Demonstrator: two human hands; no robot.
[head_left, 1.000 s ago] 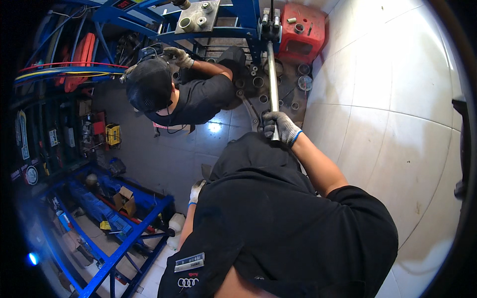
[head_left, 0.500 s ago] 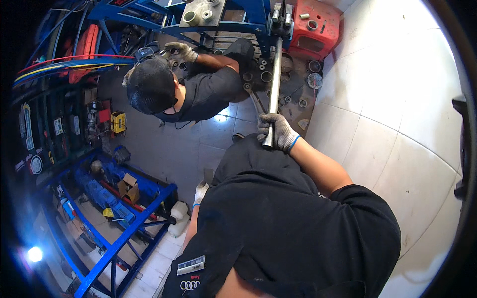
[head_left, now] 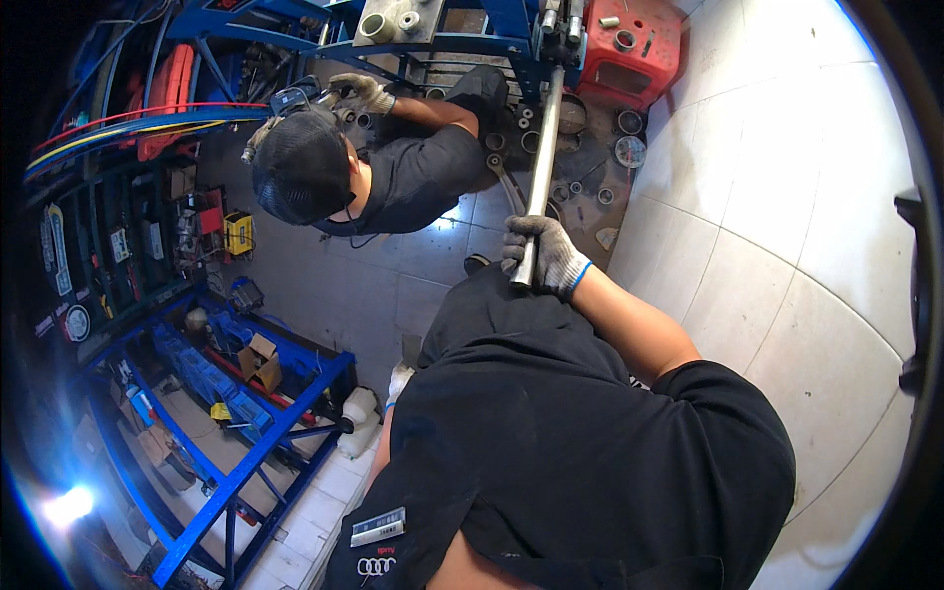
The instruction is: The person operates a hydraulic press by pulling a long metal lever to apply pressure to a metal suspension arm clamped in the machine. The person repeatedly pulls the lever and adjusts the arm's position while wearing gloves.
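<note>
a: where does the metal pipe [head_left: 544, 162] lie to the grip?

b: the gloved right hand [head_left: 560, 256] is closed around it, close to its lower end; the rest extends away toward the blue frame [head_left: 492, 45].

a: and the containers?

b: an open cardboard box [head_left: 260, 362] sits in the blue rack [head_left: 285, 431], contents unclear. a white jug [head_left: 361, 411] stands just beside.

a: how are the arms?

b: the right one is bent. the left hand [head_left: 400, 378] is mostly hidden beside the body; its grip cannot be told.
</note>
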